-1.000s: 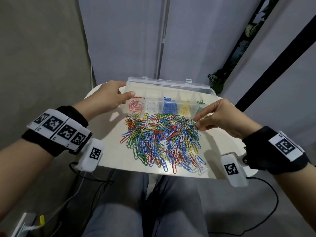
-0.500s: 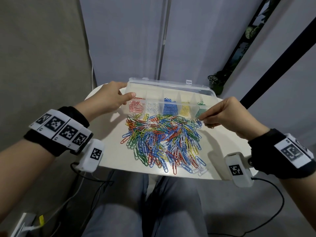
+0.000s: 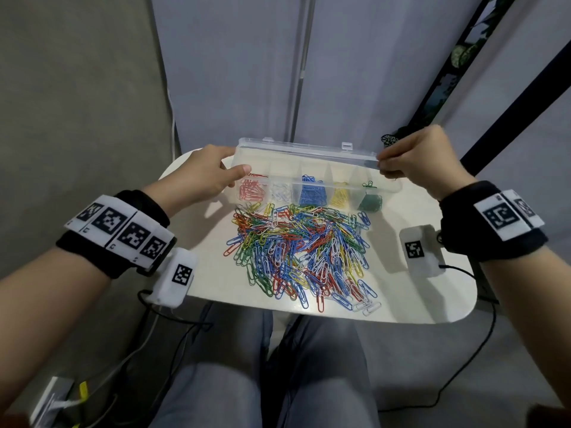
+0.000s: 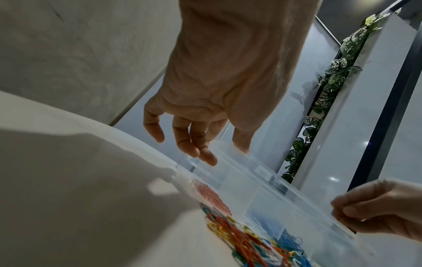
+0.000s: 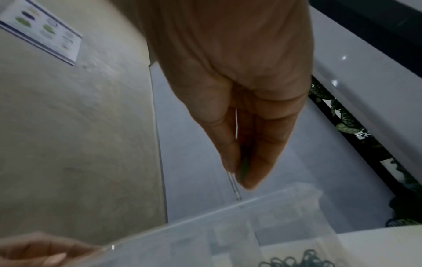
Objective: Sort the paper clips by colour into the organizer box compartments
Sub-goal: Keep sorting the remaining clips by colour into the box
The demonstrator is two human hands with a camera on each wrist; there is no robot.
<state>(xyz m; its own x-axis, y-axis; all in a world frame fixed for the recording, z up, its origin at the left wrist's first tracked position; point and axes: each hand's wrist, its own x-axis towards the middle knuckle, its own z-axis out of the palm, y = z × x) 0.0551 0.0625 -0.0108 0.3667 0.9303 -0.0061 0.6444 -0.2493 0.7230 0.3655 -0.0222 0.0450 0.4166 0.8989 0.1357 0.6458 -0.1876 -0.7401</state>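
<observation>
A clear organizer box [image 3: 390, 189] stands at the table's far side with its lid [image 3: 309, 156] raised. Its compartments hold red [image 3: 251, 193], white [image 3: 279, 191], blue [image 3: 312, 194], yellow [image 3: 340, 197] and green clips [image 3: 369, 202]. In front lies a mixed pile of paper clips [image 3: 302, 251]. My left hand [image 3: 231, 165] grips the lid's left end [image 4: 205, 159], thumb in front and fingers behind. My right hand [image 3: 386, 168] hovers by the lid's right end and pinches a green paper clip [image 5: 243, 166] between thumb and fingertips [image 5: 255, 162]. Whether it touches the lid I cannot tell.
The small white table [image 3: 210, 267] ends just past the pile, above my lap. Wall panels rise close behind the box. A leafy plant [image 3: 389, 140] stands at the back right. Cables [image 3: 463, 273] trail off both sides, and a power strip [image 3: 46, 406] lies on the floor at the left.
My right hand has lifted from the pile's right edge, past the green compartment, up to the lid's right end with a green clip. The left hand stays on the box's left end.
</observation>
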